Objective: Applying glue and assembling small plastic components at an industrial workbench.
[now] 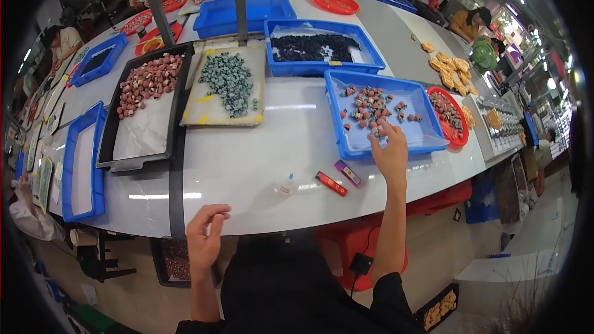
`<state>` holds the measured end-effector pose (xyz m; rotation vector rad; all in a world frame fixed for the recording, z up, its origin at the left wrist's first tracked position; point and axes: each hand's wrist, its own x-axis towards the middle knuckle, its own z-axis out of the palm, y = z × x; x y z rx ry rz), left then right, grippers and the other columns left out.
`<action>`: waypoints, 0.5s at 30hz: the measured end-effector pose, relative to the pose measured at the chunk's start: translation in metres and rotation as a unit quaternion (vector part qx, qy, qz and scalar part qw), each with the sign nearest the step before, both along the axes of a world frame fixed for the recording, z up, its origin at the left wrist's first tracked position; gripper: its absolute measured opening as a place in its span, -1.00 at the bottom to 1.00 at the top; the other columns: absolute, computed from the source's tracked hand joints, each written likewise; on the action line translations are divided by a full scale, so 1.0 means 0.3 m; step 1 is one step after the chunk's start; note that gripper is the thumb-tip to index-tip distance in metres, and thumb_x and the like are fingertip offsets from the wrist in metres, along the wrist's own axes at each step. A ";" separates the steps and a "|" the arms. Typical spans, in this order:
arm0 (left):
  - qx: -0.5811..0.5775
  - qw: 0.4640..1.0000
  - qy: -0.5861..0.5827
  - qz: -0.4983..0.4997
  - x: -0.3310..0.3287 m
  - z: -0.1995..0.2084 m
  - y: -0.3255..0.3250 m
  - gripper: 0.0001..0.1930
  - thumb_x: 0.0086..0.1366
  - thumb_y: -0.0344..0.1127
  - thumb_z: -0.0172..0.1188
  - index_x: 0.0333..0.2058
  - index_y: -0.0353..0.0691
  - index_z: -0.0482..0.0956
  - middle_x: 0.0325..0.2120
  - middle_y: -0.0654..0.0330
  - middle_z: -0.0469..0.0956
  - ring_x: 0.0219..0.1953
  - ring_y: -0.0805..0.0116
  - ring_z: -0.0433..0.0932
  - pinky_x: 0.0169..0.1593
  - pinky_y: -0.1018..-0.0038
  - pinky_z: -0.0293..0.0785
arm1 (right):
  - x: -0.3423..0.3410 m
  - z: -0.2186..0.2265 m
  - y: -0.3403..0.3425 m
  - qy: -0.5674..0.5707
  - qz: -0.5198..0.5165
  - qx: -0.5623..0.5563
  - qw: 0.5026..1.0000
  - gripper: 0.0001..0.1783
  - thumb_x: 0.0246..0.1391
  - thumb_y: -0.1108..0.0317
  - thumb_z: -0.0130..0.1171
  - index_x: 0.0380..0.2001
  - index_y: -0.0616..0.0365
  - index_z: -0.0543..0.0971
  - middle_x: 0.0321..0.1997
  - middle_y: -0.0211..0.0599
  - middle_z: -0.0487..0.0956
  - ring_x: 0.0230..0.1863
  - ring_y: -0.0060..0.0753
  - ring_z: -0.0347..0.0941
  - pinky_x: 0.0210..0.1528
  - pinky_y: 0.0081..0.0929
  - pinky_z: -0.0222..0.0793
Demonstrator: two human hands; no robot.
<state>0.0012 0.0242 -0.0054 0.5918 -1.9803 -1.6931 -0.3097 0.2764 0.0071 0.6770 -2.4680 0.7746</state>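
My left hand is held over the table's near edge, nothing visible in it, its thumb apart from the loosely bent fingers. The lighter-blue tray on the right holds small two-coloured balls, pinkish red and dark green. Over its near side reaches my right hand, thumb and forefinger apart right beside the nearest balls. No ball can be made out as lifted. In front of that tray lie a red narrow box and a purple one. A small clear bottle with a blue tip stands to their left.
A black tray of red pieces and a cream board of green pieces are at left. Behind are blue trays, one with dark pieces. A red plate of balls sits right. Metal posts rise from the table. Other people work around.
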 end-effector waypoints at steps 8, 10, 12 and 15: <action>-0.234 0.950 0.026 0.205 -0.075 0.049 -0.372 -0.85 0.30 -0.41 0.08 -0.27 -0.37 0.56 -0.39 0.16 0.58 -0.32 0.38 0.54 -0.16 0.52 0.43 | 0.319 0.028 -0.140 -0.134 0.098 -0.166 0.972 -0.79 -0.04 0.47 0.24 -0.28 0.26 0.54 -0.31 -0.30 0.48 -0.25 -0.41 0.35 -0.19 -0.47 0.27; -0.380 0.895 -0.005 0.235 -0.153 0.043 -0.534 -0.86 0.24 -0.41 0.12 -0.28 -0.34 0.57 -0.41 0.07 0.58 -0.31 0.18 0.55 -0.16 0.41 0.43 | 0.408 -0.007 -0.194 -0.149 0.134 -0.160 0.967 -0.63 -0.14 0.49 0.31 -0.19 0.25 0.51 -0.23 -0.30 0.44 -0.20 -0.42 0.34 -0.16 -0.49 0.28; -0.446 0.867 -0.062 0.215 -0.203 0.015 -0.710 -0.82 0.18 -0.37 0.17 -0.25 -0.30 0.56 -0.39 0.03 0.57 -0.22 0.02 0.51 -0.13 0.28 0.42 | 0.465 -0.018 -0.243 -0.178 0.162 -0.155 0.958 -0.56 -0.18 0.47 0.35 -0.15 0.24 0.49 -0.18 -0.29 0.43 -0.16 -0.40 0.33 -0.13 -0.48 0.28; -0.458 0.837 -0.205 0.219 -0.280 -0.070 -0.930 -0.69 0.14 -0.31 0.22 -0.13 -0.25 0.51 -0.26 0.00 0.53 -0.13 0.03 0.49 -0.07 0.21 0.41 | 0.518 -0.030 -0.307 -0.199 0.181 -0.128 0.955 -0.46 -0.24 0.44 0.40 -0.10 0.22 0.48 -0.10 -0.26 0.42 -0.13 -0.36 0.32 -0.07 -0.45 0.27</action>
